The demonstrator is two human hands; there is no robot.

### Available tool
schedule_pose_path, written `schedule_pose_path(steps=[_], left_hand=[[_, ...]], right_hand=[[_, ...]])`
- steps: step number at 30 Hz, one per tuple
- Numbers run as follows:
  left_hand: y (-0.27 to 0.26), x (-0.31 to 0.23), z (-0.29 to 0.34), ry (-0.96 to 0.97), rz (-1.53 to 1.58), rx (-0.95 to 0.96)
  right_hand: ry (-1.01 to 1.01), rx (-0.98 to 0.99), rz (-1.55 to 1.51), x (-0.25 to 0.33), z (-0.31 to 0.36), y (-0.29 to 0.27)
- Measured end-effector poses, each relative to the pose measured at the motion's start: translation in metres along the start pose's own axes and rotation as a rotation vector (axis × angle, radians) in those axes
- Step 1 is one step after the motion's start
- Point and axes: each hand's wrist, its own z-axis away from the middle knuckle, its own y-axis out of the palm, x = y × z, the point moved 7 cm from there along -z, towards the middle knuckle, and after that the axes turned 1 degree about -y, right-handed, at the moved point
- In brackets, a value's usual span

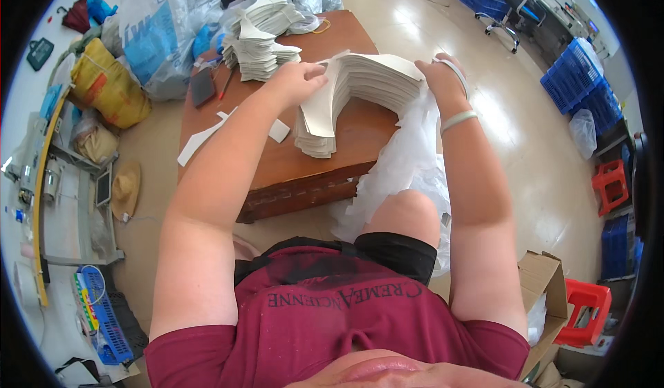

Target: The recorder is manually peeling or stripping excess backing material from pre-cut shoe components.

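From where I stand, the stack of arched, off-white cut sheets [380, 78] sits at the upper centre of the frame, on the brown wooden tabletop [290, 170]. The left hand [297, 84] is at its left shoulder, thumb and fingers bent by the edge; whether they are clamped on a sheet I cannot tell. The right hand [445, 84] is at the right end, fingers curled over the corner, their grip hidden from me too. I'd keep both ends level and press lightly, since such thin layers would probably fan or crease if tugged from one side. The translucent white plastic [401, 160] hanging below the right hand deserves care: it could snag and drag that corner. Farther out, a second stack [259, 49] stands upper left of centre, and a loose cut piece [202, 139] lies near the left forearm, best left unbumped.
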Motion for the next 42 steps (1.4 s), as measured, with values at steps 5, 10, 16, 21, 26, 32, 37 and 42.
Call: schedule_pose_path(steps=[5,10,16,21,26,32,37,42], left_hand=[[-0.031,0.042,0.037,0.146,0.152,-0.249],[-0.024,0.186,0.066,-0.2,0.19,-0.241],[-0.019,0.207,0.1,-0.43,-0.382,-0.341],[-0.006,0.18,0.082,-0.115,-0.471,-0.566],[-0.032,0.224,0.102,-0.91,-0.276,-0.481],[-0.068,0.284,0.179,-1.312,-0.175,-0.447],[-0.065,0.315,0.184,-1.084,-0.296,-0.451],[-0.06,0.304,0.176,-0.966,-0.24,-0.124]], right_hand=[[-0.079,0.242,-0.363,0.022,0.086,-0.014],[-0.956,0.631,-0.648,0.086,0.225,-0.009],[-1.293,0.669,-0.431,0.118,0.3,0.012],[-1.404,0.648,-0.316,0.119,0.322,0.05],[-1.436,0.666,-0.289,0.105,0.323,0.085],[-1.313,0.763,-0.364,0.091,0.308,0.111],[-1.256,0.832,-0.387,0.093,0.307,0.115],[-1.266,0.816,-0.388,0.092,0.309,0.111]])
